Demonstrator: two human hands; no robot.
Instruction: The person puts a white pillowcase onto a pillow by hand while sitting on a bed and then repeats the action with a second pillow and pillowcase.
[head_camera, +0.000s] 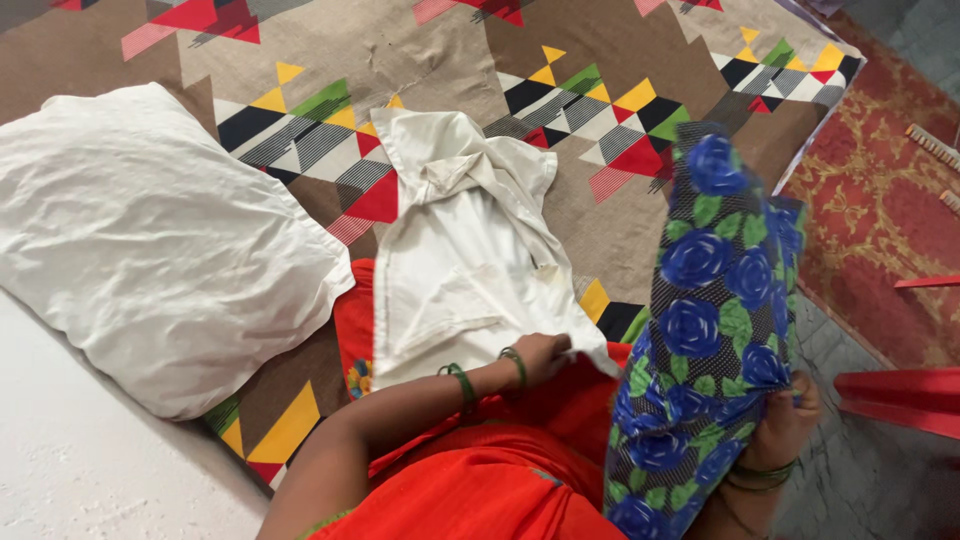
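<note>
My left hand (541, 356) grips the near edge of a white cloth case (465, 265) that lies crumpled on the patterned bedspread (420, 60). Two green bangles ring that wrist. My right hand (785, 420) holds up a pillow in a dark cover with blue roses and green leaves (715, 320), standing on end at the bed's right side. The hand clasps its lower right edge, and bangles sit on that wrist too. My orange garment (480, 480) fills the foreground between the two arms.
A large white pillow (150, 250) lies at the left on the bedspread. A white sheet (70, 470) covers the near left. To the right are a red patterned rug (880, 230), grey floor and a red plastic piece (900, 395).
</note>
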